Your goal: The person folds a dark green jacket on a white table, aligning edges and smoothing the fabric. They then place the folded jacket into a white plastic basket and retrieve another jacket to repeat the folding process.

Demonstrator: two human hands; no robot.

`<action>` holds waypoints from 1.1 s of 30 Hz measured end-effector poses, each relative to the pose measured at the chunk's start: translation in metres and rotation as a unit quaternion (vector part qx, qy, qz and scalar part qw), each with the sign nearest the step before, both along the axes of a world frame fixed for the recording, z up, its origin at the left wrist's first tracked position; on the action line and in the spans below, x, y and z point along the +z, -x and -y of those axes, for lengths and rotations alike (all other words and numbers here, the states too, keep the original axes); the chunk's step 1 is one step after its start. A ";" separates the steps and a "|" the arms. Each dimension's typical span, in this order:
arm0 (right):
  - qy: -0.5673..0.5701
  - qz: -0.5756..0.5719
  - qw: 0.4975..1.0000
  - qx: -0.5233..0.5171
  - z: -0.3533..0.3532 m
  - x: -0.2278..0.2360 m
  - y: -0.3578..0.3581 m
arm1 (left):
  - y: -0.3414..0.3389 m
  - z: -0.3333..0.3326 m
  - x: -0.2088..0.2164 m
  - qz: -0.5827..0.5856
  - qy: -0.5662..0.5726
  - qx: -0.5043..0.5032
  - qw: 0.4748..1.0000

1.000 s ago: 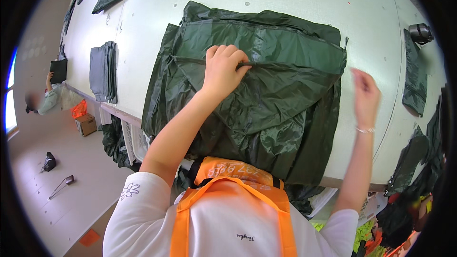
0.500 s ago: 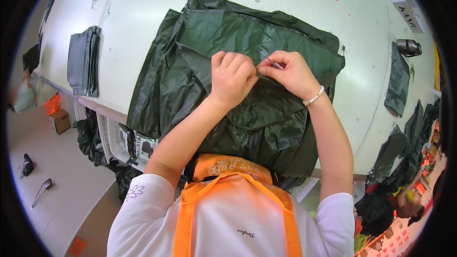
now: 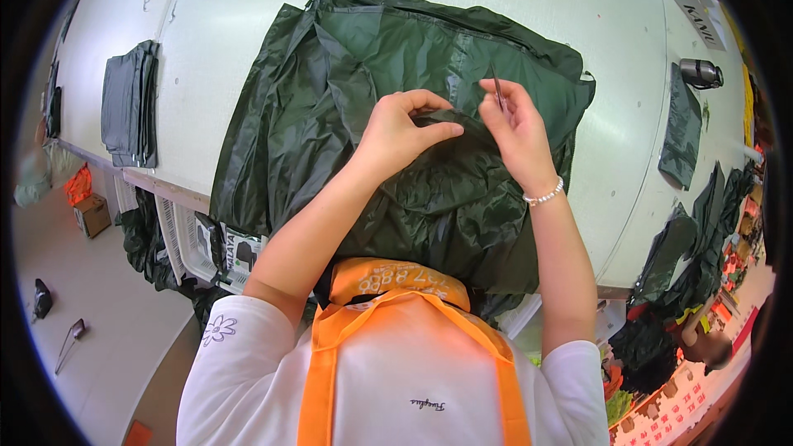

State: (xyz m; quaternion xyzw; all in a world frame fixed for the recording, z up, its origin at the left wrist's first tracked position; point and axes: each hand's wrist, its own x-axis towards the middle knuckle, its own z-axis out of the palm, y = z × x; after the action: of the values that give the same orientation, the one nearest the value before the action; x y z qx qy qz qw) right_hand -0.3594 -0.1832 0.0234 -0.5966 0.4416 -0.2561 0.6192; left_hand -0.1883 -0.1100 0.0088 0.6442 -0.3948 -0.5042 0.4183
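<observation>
A dark green, shiny thin-fabric garment (image 3: 281, 149) lies spread and rumpled in front of me, its near part hanging over my lap. My left hand (image 3: 405, 128) is at its middle, with a raised fold of the fabric between thumb and fingers. Thumb and forefinger stretch to the right along this fold. Just right of it, my right hand (image 3: 516, 120) holds small pointed thread snips (image 3: 497, 87), the tip directed away from me. The handles are mostly hidden in my fingers. A small gap separates the two hands.
A folded dark green stack (image 3: 130, 107) lies on the pale table (image 3: 227, 0) at left. At right are a metal flask (image 3: 700, 73), a white box (image 3: 692, 2) and more green pieces (image 3: 682, 136). A white basket (image 3: 188, 231) stands below the left table edge.
My hands were close together at the fabric. They have moved apart, the left thumb and forefinger have spread, and the snips now point more upright. The view has shifted slightly.
</observation>
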 end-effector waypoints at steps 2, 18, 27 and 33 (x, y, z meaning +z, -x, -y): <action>-0.031 0.000 0.999 -0.010 -0.003 0.008 0.010 | 0.000 -0.001 -0.002 0.050 0.019 0.000 0.999; 0.105 -0.085 0.987 0.092 -0.010 0.021 0.024 | -0.006 0.005 0.017 -0.042 -0.035 -0.025 0.998; 0.114 -0.064 0.984 0.124 -0.006 0.026 0.011 | -0.003 0.004 0.021 -0.029 -0.052 -0.049 0.997; 0.132 -0.080 0.980 0.129 -0.006 0.026 0.012 | -0.005 0.005 0.020 -0.046 -0.053 -0.059 0.996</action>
State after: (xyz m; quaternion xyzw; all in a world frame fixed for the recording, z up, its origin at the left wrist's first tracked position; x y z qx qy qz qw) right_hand -0.3712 -0.1772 0.0499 -0.7435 0.3712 -0.1822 0.5255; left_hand -0.1837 -0.1150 0.0284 0.6173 -0.3852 -0.5775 0.3703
